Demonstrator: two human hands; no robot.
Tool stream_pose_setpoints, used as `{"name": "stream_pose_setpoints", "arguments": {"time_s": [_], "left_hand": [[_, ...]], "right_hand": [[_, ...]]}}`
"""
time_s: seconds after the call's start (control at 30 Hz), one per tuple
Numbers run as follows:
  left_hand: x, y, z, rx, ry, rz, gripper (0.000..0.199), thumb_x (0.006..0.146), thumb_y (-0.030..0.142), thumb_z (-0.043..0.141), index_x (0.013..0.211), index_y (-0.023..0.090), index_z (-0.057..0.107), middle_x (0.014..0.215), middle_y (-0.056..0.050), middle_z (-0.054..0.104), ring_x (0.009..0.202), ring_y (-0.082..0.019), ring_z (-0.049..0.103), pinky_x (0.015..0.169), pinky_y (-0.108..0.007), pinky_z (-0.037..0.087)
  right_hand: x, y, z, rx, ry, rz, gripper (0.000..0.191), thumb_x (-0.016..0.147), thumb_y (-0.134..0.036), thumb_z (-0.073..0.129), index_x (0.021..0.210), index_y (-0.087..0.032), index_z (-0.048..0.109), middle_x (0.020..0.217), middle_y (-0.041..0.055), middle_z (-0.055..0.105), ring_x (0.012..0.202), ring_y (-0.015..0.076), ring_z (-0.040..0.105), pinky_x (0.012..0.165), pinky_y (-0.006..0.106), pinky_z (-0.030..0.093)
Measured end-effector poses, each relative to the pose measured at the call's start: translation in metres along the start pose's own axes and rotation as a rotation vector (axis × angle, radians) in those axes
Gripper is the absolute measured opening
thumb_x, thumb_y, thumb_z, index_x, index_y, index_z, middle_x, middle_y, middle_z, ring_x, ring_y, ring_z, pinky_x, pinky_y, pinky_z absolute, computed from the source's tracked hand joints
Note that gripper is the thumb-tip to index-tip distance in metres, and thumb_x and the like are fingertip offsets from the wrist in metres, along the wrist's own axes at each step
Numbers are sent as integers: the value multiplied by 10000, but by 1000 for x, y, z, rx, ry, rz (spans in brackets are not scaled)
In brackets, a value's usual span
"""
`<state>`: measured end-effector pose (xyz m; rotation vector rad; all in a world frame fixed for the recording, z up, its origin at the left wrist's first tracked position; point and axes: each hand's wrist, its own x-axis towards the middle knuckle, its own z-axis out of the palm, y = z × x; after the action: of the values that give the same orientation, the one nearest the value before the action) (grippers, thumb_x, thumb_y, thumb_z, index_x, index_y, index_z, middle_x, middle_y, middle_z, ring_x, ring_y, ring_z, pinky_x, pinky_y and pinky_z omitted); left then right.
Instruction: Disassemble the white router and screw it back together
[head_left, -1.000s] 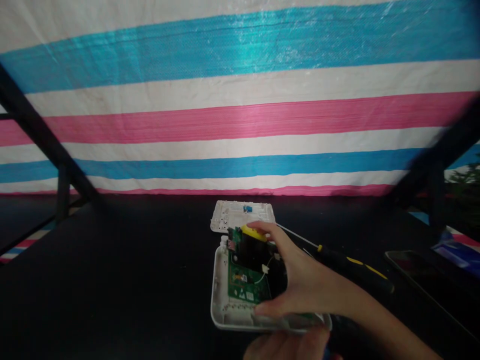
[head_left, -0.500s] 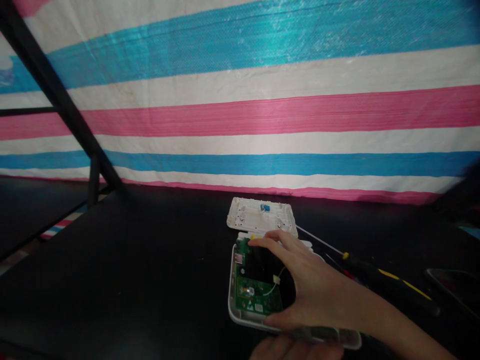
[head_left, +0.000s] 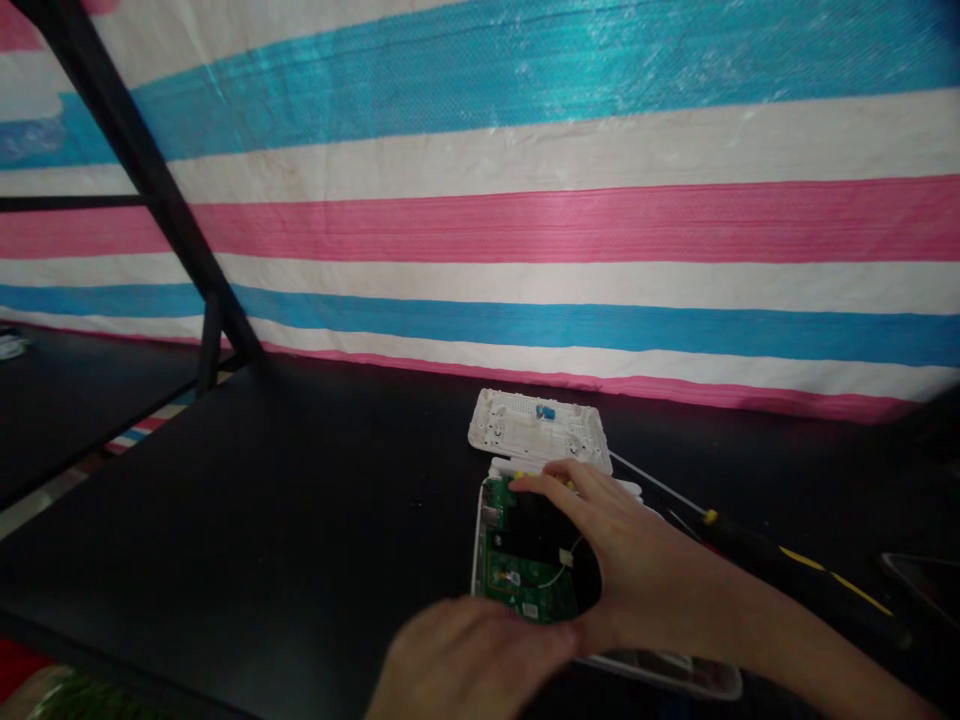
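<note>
A white casing (head_left: 478, 545) with a green circuit board (head_left: 544, 600) inside lies on the black table. My right hand (head_left: 637, 560) arches over it, its fingers at the far edge and its thumb at the near edge, gripping the device. My left hand (head_left: 469, 660) is at the near left corner, covering part of the casing; its fingertips are blurred and meet the right thumb. A thin pale wire with a small connector (head_left: 566, 557) runs over the board. Behind the casing lies a white cover (head_left: 540, 430), inner side up, with a small blue part (head_left: 549, 412) on it.
A long screwdriver (head_left: 817, 570) with a black and yellow handle lies right of the device. A dark flat object (head_left: 926, 580) is at the far right. Striped sheeting (head_left: 525, 230) hangs behind the black table (head_left: 300, 520); a dark metal frame (head_left: 172, 220) slants at left.
My left hand has come up from the bottom edge to the casing's near left corner. My right hand keeps its arched grip. The whole view has shifted slightly, moving the table items rightward.
</note>
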<state>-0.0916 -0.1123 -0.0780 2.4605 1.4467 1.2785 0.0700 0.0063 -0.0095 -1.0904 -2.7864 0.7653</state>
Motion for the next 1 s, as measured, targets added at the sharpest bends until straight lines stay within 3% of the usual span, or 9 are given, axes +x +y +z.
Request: {"name": "stream_pose_setpoints", "arguments": {"time_s": [0.07, 0.13, 0.23, 0.3, 0.4, 0.53, 0.77, 1.0], "left_hand": [[6, -27, -32, -36, -98, -163, 703, 674, 328, 745, 1283, 276, 399, 1145, -38, 666, 1005, -216, 653, 854, -308, 533], [13, -51, -48, -77, -279, -277, 1033, 583, 461, 806, 1415, 223, 243, 1413, -141, 451, 1252, -316, 475, 1013, -456, 427], [23, -72, -42, -186, -559, -306, 1256, 507, 581, 807, 1473, 163, 122, 1512, -204, 267, 1357, -380, 303, 1083, -562, 283], [29, -78, -29, -222, -621, -275, 1289, 499, 576, 803, 1480, 140, 90, 1528, -219, 215, 1376, -396, 247, 1094, -589, 226], [33, -81, -13, -256, -591, -259, 1351, 490, 547, 805, 1482, 115, -4, 1531, -238, 184, 1378, -399, 238, 1088, -590, 224], [35, -80, -11, -269, -525, -255, 1400, 466, 481, 821, 1477, 117, -76, 1532, -230, 189, 1382, -387, 236, 1094, -575, 223], [40, -76, -12, -285, -621, -263, 1348, 508, 533, 776, 1472, 57, -39, 1540, -254, 74, 1409, -380, 142, 1103, -604, 151], [38, -71, -5, -306, -505, -209, 1270, 451, 492, 810, 1465, 121, 141, 1501, -213, 284, 1354, -376, 300, 1094, -564, 234]], "right_hand": [[-1, 2, 2, -11, -7, -5, 926, 493, -442, 792, 1329, -306, 416, 1242, 66, 403, 1129, 264, 400, 983, 437, 380], [-2, 5, 4, -5, -20, -10, 904, 515, -452, 784, 1327, -327, 406, 1251, 50, 398, 1136, 244, 402, 985, 412, 386], [-2, 7, 5, 10, -54, -11, 905, 513, -457, 792, 1319, -355, 394, 1251, 22, 399, 1135, 215, 410, 981, 372, 399], [-1, 8, 5, -5, -58, -6, 909, 513, -465, 794, 1319, -365, 386, 1251, 14, 398, 1136, 210, 409, 980, 369, 402], [-1, 8, 5, -49, -43, -1, 895, 527, -472, 788, 1320, -373, 385, 1251, 14, 399, 1134, 213, 409, 982, 383, 401], [-4, 9, 5, -78, -28, -8, 841, 571, -478, 766, 1317, -386, 389, 1238, 10, 407, 1127, 201, 417, 985, 374, 407], [-6, 9, 9, -91, -48, 1, 863, 545, -457, 789, 1315, -378, 407, 1298, 10, 375, 1179, 216, 398, 1016, 361, 395], [-10, 12, 10, -115, -26, 48, 867, 565, -477, 772, 1329, -373, 378, 1284, 11, 390, 1177, 212, 397, 1019, 366, 392]]}}
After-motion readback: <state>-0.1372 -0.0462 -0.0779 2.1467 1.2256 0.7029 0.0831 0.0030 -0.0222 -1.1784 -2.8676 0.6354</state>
